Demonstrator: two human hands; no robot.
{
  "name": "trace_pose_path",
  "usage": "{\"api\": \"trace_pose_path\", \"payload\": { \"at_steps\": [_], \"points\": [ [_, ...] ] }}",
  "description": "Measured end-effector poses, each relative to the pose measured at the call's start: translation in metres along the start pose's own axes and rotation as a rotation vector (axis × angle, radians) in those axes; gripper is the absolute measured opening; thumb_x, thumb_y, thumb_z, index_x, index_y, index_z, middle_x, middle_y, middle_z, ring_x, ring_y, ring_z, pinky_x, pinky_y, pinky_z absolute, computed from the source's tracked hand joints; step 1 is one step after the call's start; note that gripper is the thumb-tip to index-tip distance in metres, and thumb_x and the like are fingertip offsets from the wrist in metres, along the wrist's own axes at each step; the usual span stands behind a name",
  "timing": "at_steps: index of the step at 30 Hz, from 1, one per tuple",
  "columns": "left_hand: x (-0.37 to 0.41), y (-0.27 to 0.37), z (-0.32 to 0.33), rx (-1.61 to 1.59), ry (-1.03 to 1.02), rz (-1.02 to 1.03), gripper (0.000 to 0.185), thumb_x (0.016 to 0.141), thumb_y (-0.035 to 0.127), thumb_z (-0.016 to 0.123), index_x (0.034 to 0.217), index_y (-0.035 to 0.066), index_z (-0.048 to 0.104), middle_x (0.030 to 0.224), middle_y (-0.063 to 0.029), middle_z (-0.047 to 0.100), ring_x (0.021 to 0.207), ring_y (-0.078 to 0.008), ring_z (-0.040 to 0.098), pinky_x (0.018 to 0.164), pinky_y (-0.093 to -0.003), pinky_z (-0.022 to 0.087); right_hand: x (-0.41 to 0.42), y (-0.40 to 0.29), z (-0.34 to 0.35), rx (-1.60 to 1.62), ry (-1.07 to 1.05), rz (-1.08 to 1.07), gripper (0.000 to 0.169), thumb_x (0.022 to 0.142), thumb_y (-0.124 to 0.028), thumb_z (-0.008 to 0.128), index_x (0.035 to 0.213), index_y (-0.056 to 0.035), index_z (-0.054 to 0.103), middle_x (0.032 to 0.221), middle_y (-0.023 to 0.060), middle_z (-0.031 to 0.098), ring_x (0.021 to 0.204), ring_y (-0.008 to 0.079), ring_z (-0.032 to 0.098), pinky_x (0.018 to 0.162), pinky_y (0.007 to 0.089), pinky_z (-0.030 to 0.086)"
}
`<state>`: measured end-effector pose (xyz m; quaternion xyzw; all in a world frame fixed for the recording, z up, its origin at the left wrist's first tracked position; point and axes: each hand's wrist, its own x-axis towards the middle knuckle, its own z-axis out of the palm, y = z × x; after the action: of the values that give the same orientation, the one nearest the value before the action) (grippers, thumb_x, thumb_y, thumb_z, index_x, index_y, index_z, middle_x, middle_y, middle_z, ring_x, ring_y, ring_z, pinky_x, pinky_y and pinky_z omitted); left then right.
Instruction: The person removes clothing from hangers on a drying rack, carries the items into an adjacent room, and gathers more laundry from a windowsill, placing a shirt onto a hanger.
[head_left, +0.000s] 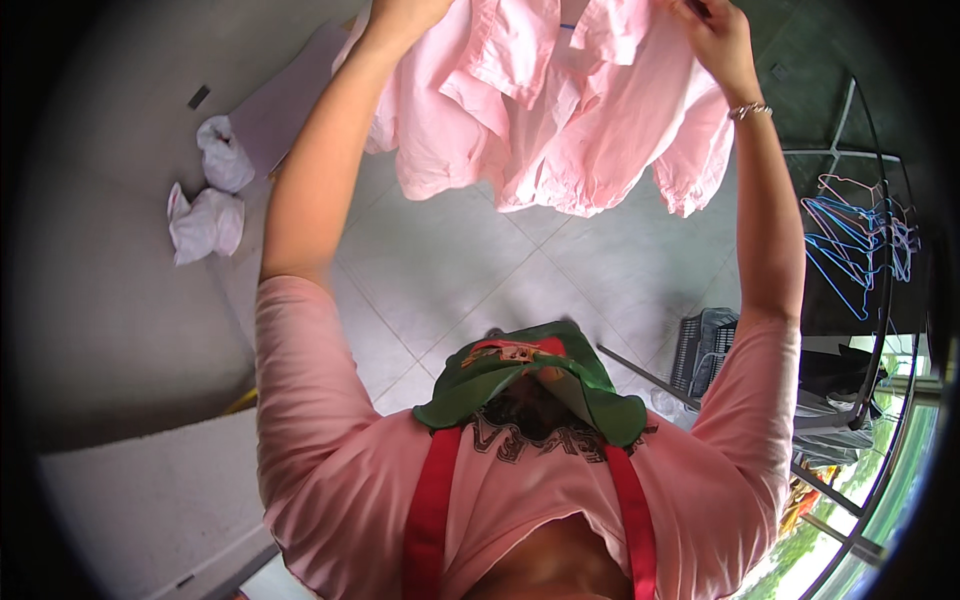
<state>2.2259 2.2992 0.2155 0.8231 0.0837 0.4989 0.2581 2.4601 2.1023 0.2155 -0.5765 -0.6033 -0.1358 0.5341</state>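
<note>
A pink collared shirt (555, 142) hangs spread out at the top of the view, its upper edge cut off by the frame. My right hand (716, 45), with a bracelet on the wrist, pinches the cloth near the shirt's shoulder on the right. My left hand (409, 16) is against the opposite shoulder, but its fingertips run out of the frame, so its grip is hidden. A short blue strip (568, 27) shows inside the neck opening; I cannot tell what it belongs to. Both arms are raised and stretched forward.
A metal rack (840, 154) at right carries several blue and pink hangers (855, 232). Below it stands a dark plastic crate (701, 352) on the tiled floor (517, 277). White plastic bags (210, 225) lie at left. A green apron (525, 367) covers my front; a window (907, 442) is at lower right.
</note>
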Motion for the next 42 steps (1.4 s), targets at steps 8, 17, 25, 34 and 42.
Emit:
{"api": "trace_pose_path", "payload": {
  "at_steps": [8, 17, 25, 34, 42],
  "points": [
    [0.065, -0.062, 0.079, -0.052, -0.073, -0.062, 0.013, 0.082, 0.01, 0.07, 0.089, 0.0, 0.067, 0.076, -0.0042, 0.067, 0.07, -0.0098, 0.061, 0.066, -0.0253, 0.049, 0.01, 0.077, -0.023, -0.331, -0.147, 0.102, 0.031, 0.084, -0.029, 0.07, 0.077, 0.0006, 0.063, 0.057, 0.0115, 0.05, 0.053, 0.0109, 0.045, 0.049, 0.0312, 0.039],
    [0.148, -0.168, 0.11, -0.096, -0.076, -0.171, 0.015, 0.083, 0.012, 0.07, 0.094, 0.001, 0.069, 0.079, -0.0005, 0.066, 0.073, -0.0065, 0.057, 0.067, -0.0212, 0.046, 0.035, 0.226, -0.07, -0.009, -0.422, 0.57, 0.025, 0.088, -0.019, 0.062, 0.102, 0.0005, 0.068, 0.082, -0.0034, 0.065, 0.075, 0.004, 0.056, 0.071, 0.022, 0.047],
    [0.17, -0.207, 0.198, -0.182, -0.26, -0.181, 0.02, 0.083, 0.006, 0.069, 0.101, -0.002, 0.067, 0.09, -0.0045, 0.067, 0.082, -0.0093, 0.06, 0.074, -0.0219, 0.048, 0.023, 0.266, -0.054, -0.088, -0.234, 0.397, 0.024, 0.08, -0.02, 0.065, 0.095, -0.0015, 0.069, 0.076, 0.0126, 0.069, 0.065, 0.012, 0.06, 0.061, 0.0311, 0.051],
    [0.239, -0.218, 0.252, -0.412, -0.666, 0.103, 0.044, 0.071, 0.013, 0.076, 0.112, 0.003, 0.063, 0.097, -0.003, 0.066, 0.086, -0.0133, 0.059, 0.079, -0.0262, 0.045, 0.03, 0.248, 0.004, -0.086, 0.008, 0.625, 0.015, 0.082, -0.007, 0.062, 0.091, 0.004, 0.067, 0.072, 0.0061, 0.065, 0.068, 0.0076, 0.056, 0.064, 0.0253, 0.048],
    [0.306, -0.233, 0.342, -0.796, -0.874, -0.056, 0.019, 0.08, 0.01, 0.071, 0.092, -0.005, 0.069, 0.078, -0.0034, 0.068, 0.066, -0.0049, 0.056, 0.06, -0.0228, 0.046, 0.039, 0.243, -0.018, -0.265, 0.276, 0.803, 0.015, 0.08, -0.008, 0.066, 0.091, 0.0003, 0.069, 0.073, 0.0047, 0.066, 0.068, 0.0074, 0.057, 0.062, 0.0256, 0.049]
  ]
}}
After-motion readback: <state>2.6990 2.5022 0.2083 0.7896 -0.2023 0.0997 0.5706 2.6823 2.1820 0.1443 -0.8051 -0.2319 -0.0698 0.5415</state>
